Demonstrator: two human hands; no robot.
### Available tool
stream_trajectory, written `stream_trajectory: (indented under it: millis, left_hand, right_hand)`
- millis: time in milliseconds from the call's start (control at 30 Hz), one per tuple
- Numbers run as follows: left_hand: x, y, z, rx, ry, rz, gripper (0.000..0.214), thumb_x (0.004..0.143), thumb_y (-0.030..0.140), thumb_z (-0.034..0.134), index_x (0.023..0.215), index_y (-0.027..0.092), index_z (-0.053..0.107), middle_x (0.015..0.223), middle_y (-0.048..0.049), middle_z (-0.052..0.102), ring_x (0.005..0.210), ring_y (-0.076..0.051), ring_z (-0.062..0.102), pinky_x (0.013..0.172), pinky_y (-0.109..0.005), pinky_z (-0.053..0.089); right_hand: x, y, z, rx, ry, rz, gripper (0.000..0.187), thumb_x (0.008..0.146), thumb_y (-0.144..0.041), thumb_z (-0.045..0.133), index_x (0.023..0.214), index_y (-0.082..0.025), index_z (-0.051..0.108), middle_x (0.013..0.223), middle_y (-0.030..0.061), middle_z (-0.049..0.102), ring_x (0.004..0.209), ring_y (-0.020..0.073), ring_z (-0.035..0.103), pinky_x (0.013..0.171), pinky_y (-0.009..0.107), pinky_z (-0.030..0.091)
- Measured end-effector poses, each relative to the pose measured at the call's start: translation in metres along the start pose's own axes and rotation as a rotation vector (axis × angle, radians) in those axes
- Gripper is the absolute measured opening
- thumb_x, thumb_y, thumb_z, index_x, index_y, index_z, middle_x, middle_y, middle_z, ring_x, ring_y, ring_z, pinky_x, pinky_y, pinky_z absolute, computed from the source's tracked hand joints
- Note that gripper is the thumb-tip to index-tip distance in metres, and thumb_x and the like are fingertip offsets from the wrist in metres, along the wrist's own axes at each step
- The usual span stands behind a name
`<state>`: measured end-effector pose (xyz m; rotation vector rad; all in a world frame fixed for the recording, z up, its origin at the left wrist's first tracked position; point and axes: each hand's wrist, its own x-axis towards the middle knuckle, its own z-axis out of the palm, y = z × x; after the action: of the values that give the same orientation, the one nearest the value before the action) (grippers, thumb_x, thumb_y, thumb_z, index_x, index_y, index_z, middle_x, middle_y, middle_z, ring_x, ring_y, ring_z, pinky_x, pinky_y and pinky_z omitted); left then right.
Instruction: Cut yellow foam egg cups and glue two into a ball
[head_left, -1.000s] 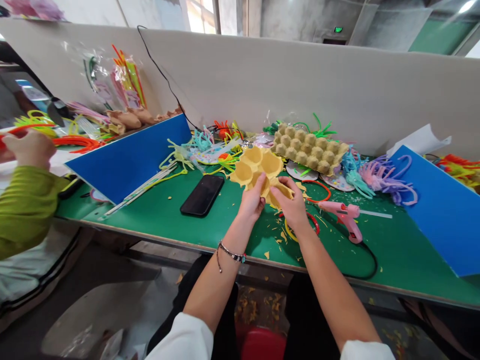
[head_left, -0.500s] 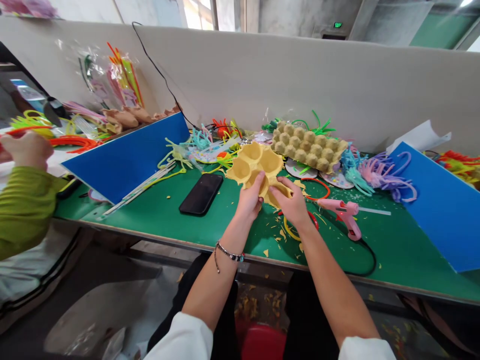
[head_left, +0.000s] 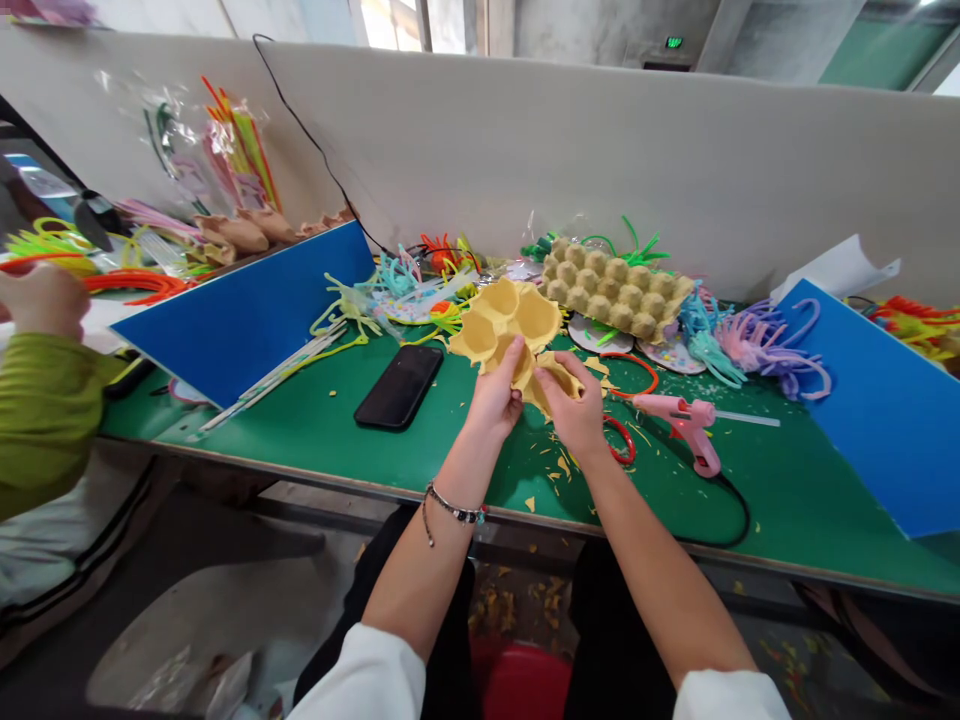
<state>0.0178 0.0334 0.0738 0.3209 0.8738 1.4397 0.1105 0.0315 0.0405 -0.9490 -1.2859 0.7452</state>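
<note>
Above the green table I hold a yellow piece of egg carton with several hollow cups facing me. My left hand grips it from below, thumb pressed on the front between the cups. At its lower right edge, my right hand pinches one cup, which looks partly torn from the rest. The fingers behind the carton are hidden. Torn yellow scraps lie on the table under my hands. Just right of my right hand is a pink glue gun with a clear glue stick in its back.
A black phone lies left of my hands. Blue boards stand at the left and right. Behind are an upturned egg tray and bundled pipe cleaners. At far left is another person's hand. A black cord trails from the glue gun.
The cup under my right hand has come further away from the rest of the carton, with a wider split between them. The whole view has shifted slightly.
</note>
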Motion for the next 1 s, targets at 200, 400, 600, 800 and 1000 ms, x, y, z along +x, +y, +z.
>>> stream_trajectory:
  millis: [200, 400, 600, 800, 1000]
  left_hand:
    - [-0.001, 0.001, -0.002, 0.067, 0.014, 0.040, 0.021, 0.071, 0.025, 0.079, 0.084, 0.014, 0.067, 0.061, 0.0050, 0.067, 0.030, 0.001, 0.046, 0.028, -0.008, 0.029]
    - [0.000, -0.002, -0.002, 0.012, -0.009, 0.027, 0.009, 0.081, 0.017, 0.069, 0.086, 0.013, 0.064, 0.059, 0.0056, 0.066, 0.030, 0.000, 0.047, 0.026, -0.008, 0.029]
    - [-0.002, 0.000, -0.001, -0.001, -0.036, 0.016, 0.005, 0.084, 0.017, 0.066, 0.083, 0.013, 0.062, 0.053, 0.0065, 0.063, 0.026, 0.001, 0.041, 0.025, -0.007, 0.029]
    - [0.000, -0.003, 0.000, -0.024, -0.008, 0.065, 0.008, 0.080, 0.018, 0.070, 0.083, 0.014, 0.063, 0.059, 0.0057, 0.065, 0.032, 0.000, 0.048, 0.029, -0.008, 0.030]
    - [0.010, -0.008, -0.008, 0.118, 0.051, 0.198, 0.025, 0.065, 0.025, 0.082, 0.085, 0.018, 0.069, 0.075, 0.0018, 0.072, 0.048, -0.004, 0.060, 0.033, -0.011, 0.031]
  right_hand:
    - [0.004, -0.002, -0.007, -0.011, -0.103, 0.134, 0.031, 0.065, -0.040, 0.071, 0.088, -0.020, 0.067, 0.091, 0.0046, 0.072, 0.086, 0.0207, 0.067, 0.079, 0.035, 0.055]
    - [0.005, -0.001, -0.007, 0.003, -0.097, 0.178, 0.034, 0.062, -0.043, 0.072, 0.086, -0.020, 0.066, 0.089, 0.0029, 0.071, 0.084, 0.0190, 0.066, 0.079, 0.033, 0.054]
    - [0.000, -0.001, -0.002, 0.025, -0.083, 0.090, 0.024, 0.067, -0.040, 0.068, 0.081, -0.021, 0.063, 0.087, 0.0021, 0.069, 0.084, 0.0187, 0.065, 0.078, 0.032, 0.053]
    - [0.001, -0.003, -0.006, 0.002, -0.060, 0.041, 0.021, 0.069, -0.037, 0.068, 0.082, -0.022, 0.063, 0.087, 0.0021, 0.068, 0.087, 0.0197, 0.065, 0.083, 0.035, 0.052]
    - [0.006, 0.008, -0.015, 0.256, -0.275, 0.364, 0.036, 0.061, -0.039, 0.080, 0.092, -0.024, 0.069, 0.092, 0.0006, 0.073, 0.084, 0.0179, 0.066, 0.084, 0.036, 0.051]
